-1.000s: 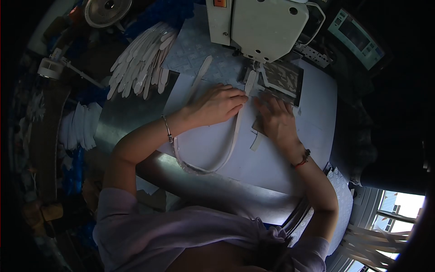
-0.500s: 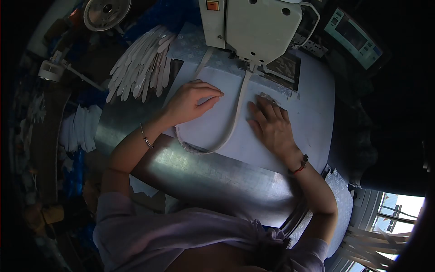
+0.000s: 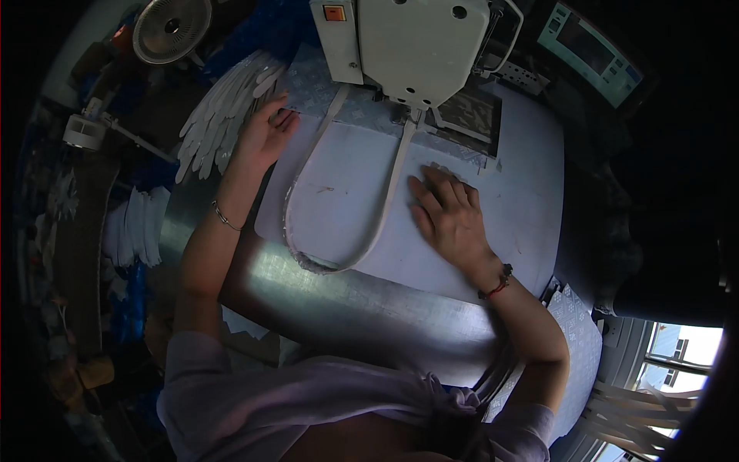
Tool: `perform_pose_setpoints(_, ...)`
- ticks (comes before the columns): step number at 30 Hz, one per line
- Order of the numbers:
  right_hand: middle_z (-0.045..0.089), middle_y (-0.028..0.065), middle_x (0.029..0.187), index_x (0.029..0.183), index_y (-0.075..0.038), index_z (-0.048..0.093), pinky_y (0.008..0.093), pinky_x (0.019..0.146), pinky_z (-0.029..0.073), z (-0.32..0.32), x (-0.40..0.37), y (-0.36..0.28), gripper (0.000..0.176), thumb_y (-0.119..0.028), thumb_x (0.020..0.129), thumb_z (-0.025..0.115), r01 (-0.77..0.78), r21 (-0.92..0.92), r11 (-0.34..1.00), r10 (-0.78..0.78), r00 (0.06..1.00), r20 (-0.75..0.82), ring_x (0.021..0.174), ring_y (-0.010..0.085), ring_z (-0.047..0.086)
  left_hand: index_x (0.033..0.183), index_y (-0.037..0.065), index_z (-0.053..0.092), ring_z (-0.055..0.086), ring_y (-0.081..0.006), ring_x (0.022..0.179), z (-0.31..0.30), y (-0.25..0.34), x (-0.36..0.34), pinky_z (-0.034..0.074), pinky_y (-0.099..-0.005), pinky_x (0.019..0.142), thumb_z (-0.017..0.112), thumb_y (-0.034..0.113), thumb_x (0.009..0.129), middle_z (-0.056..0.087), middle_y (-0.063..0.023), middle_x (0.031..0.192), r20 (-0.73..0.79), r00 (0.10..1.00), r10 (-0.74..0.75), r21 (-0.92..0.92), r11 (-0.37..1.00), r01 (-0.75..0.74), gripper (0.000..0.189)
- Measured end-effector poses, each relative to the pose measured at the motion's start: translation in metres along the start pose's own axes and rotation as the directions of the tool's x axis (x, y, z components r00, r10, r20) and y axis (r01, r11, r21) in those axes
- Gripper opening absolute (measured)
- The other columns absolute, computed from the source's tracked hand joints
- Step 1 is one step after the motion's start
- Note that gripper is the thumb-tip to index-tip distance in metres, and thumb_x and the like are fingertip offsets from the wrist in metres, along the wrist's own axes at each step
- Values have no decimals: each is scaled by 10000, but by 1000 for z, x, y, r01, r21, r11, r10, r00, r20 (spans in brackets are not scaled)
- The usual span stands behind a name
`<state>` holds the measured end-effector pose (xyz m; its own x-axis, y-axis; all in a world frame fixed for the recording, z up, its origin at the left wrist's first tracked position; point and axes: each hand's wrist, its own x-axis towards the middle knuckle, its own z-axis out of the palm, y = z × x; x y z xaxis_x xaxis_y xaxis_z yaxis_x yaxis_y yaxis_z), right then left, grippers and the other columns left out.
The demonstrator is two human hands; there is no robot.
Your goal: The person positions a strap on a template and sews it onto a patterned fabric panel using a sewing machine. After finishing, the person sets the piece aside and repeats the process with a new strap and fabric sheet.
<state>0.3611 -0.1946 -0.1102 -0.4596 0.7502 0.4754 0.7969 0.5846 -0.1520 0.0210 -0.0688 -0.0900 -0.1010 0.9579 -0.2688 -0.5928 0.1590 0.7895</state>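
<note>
Beyond the fingertips of both hands stands the bulky off-white sewing machine head point(image 3: 416, 46), its top cut off by the frame edge and its needle area too shadowed to make out. Under the palms spreads the flat white board point(image 3: 531, 208), which lies on a grey embossed metal table point(image 3: 346, 300) nearer the wrists. Between the two hands lies the long pale U-shaped strap point(image 3: 385, 215): one arm of it runs just beside the right index finger up under the machine, the bend lies back past the wrists, and the other arm climbs toward the left fingertips. Touching the left fingers is a fanned pile of narrow white strips point(image 3: 212, 115), partly covered by the hand. The left hand point(image 3: 265, 132) reaches far forward with the arm stretched, its fingers loosely curled together at the pile's edge; whether they pinch a strip cannot be told. The right hand point(image 3: 449, 218) lies palm down on the board, fingers straight and slightly spread, gripping nothing.
</note>
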Motion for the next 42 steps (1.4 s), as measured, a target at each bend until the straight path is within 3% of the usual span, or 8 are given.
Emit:
perform_pose_setpoints(8, 547, 137, 1294, 1240, -82, 623, 412, 954, 407, 0, -1, -1, 403, -203, 858, 665, -23, 77, 997, 23, 1000, 7, 1161, 299, 543, 1135, 92, 665, 538, -111, 933, 19, -14, 47, 435, -255, 896, 691, 115, 874, 627, 5, 1010, 139, 990, -23, 200, 980, -6, 263)
perform_pose_setpoints(13, 545, 140, 1302, 1236, -84, 621, 419, 953, 416, 3, 5, -5, 391, -184, 860, 662, -3, 76, 997, 3, 1000, 3, 1161, 311, 547, 1215, 65, 654, 617, -112, 821, 24, -22, 48, 512, -245, 754, 720, 157, 873, 688, -15, 1002, 300, 949, 100, 696, 657, -290, 360)
perform_pose_setpoints(22, 529, 116, 1349, 1260, -116, 615, 419, 983, 442, -88, -25, -14, 448, -176, 829, 724, -15, -90, 996, 40, 960, 278, 1161, 282, 564, 1203, 82, 672, 650, -102, 730, 22, -38, 57, 535, -246, 672, 717, 161, 874, 716, -52, 937, 348, 906, 242, 748, 511, -424, 341)
perform_pose_setpoints(28, 540, 147, 1366, 1288, -59, 597, 415, 1039, 443, -184, -106, 18, 488, -139, 829, 739, -505, -202, 839, 539, 722, 434, 1228, 328, 549, 1241, 118, 660, 595, -84, 709, 25, -32, 44, 515, -246, 652, 689, 138, 894, 696, -21, 945, 371, 876, 307, 768, 430, -475, 349)
perform_pose_setpoints(31, 541, 153, 1369, 1295, -43, 584, 409, 1046, 439, -208, -158, 42, 566, -171, 783, 788, -418, -295, 859, 512, 715, 476, 1240, 334, 542, 1218, 99, 669, 639, -122, 690, -2, -8, 31, 531, -282, 683, 693, 120, 867, 720, -73, 898, 399, 796, 456, 704, 405, -584, 352)
perform_pose_setpoints(33, 554, 149, 1358, 1319, -48, 562, 394, 1053, 435, -212, -174, 47, 703, -222, 703, 852, -551, -326, 768, 627, 545, 557, 1248, 307, 540, 1232, 98, 663, 642, -108, 726, -12, 21, -16, 530, -272, 666, 685, 123, 883, 727, -60, 972, 325, 860, 393, 769, 421, -482, 351)
perform_pose_setpoints(37, 545, 158, 1346, 1340, -57, 538, 436, 1048, 431, -200, -212, 76, 787, -180, 642, 881, -650, -175, 740, 618, 552, 560, 1252, 306, 512, 1250, 91, 649, 641, -59, 782, -79, 78, -92, 528, -218, 640, 662, 127, 922, 718, -20, 1066, 394, 621, 678, 641, 281, -714, 330)
perform_pose_setpoints(42, 498, 139, 1398, 1414, -23, 440, 435, 1116, 337, -192, -255, 148, 899, -60, 619, 858, -732, -15, 681, 563, 511, 650, 1289, 293, 456, 1294, 75, 583, 664, -95, 794, -253, 112, -229, 533, -239, 624, 649, 114, 946, 695, -65, 1006, -85, 376, 923, 532, 361, -766, 357)
